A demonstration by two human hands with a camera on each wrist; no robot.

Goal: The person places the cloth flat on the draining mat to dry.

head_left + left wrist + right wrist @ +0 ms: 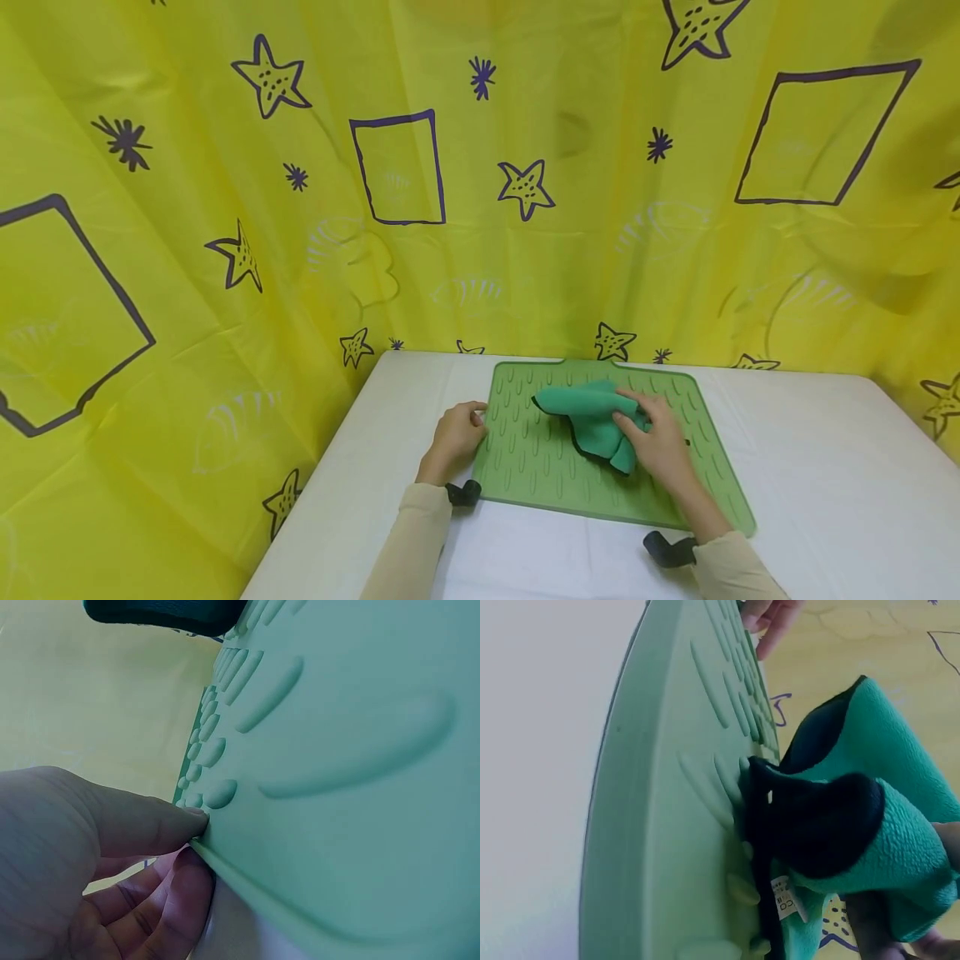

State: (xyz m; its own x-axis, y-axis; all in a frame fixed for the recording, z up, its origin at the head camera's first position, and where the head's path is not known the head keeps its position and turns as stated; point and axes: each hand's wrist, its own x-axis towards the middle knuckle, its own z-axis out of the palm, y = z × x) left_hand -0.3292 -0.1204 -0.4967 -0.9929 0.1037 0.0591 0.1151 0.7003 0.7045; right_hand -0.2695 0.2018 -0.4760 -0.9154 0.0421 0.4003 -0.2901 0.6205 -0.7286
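A green silicone mat (525,467) with raised oblong ridges lies on the white table. My left hand (456,433) is at its left edge; in the left wrist view the thumb (161,825) rests on top of the rim and the curled fingers sit beneath, pinching it. Over the middle of the mat, my right hand (658,437) grips a bunched teal cloth (592,412) with dark edging between thumb and fingers. The cloth's folds hang down to the ridges. In the right wrist view a small white label (786,898) shows on the cloth (900,742).
The white table (825,467) extends on both sides of the mat. A yellow curtain (465,258) printed with stars and frames hangs behind the table and along its left side. Black wrist mounts (669,550) sit at both cuffs.
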